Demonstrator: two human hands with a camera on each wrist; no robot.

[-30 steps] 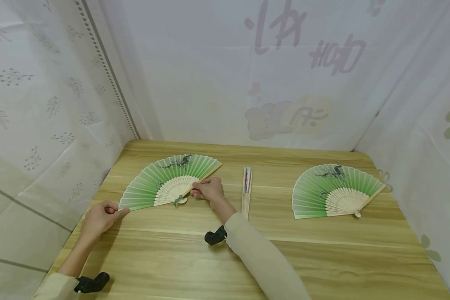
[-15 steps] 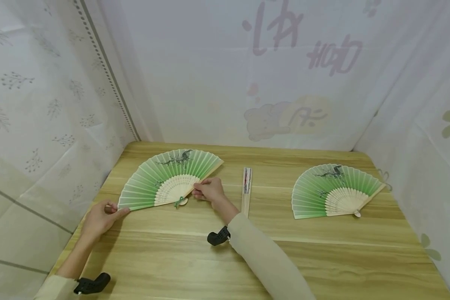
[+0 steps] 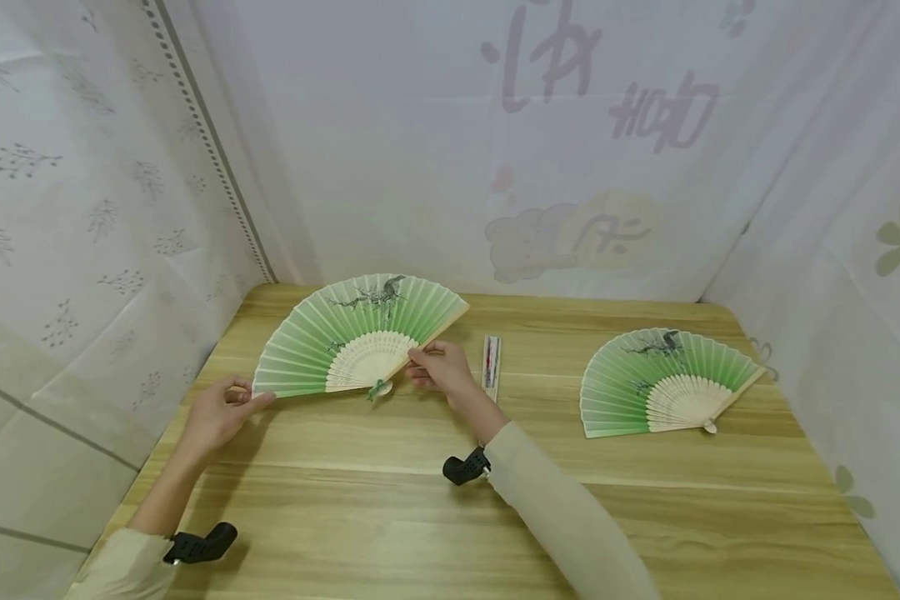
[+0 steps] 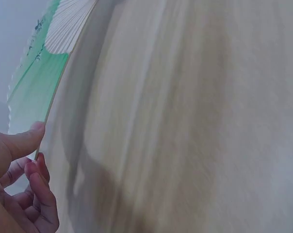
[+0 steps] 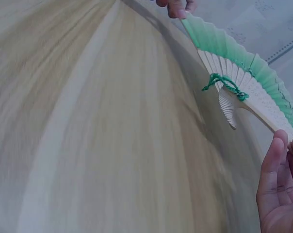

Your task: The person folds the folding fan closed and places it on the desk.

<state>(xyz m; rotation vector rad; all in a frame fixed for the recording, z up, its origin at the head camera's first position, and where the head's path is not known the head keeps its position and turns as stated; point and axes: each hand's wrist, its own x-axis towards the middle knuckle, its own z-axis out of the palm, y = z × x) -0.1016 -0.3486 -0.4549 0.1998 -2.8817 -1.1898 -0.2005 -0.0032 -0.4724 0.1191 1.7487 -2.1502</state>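
Both hands hold a spread green folding fan by its two edges, raised off the table in the wrist views. My left hand pinches the left outer corner between thumb and fingers; the left wrist view shows the fan edge between them. My right hand pinches the right guard stick partway along its length. At the pivot hangs a green cord, near the splayed pale rib ends. A dark bird and branch are printed on the fan leaf.
A folded fan lies on the wooden table behind the right forearm, its lower end hidden. Farther right, a second spread green fan lies flat. Patterned cloth hangs around the table's back and sides.
Both hands have carried the spread fan up and slightly to the right, off its earlier place. The grips look the same. The other two fans stay put.
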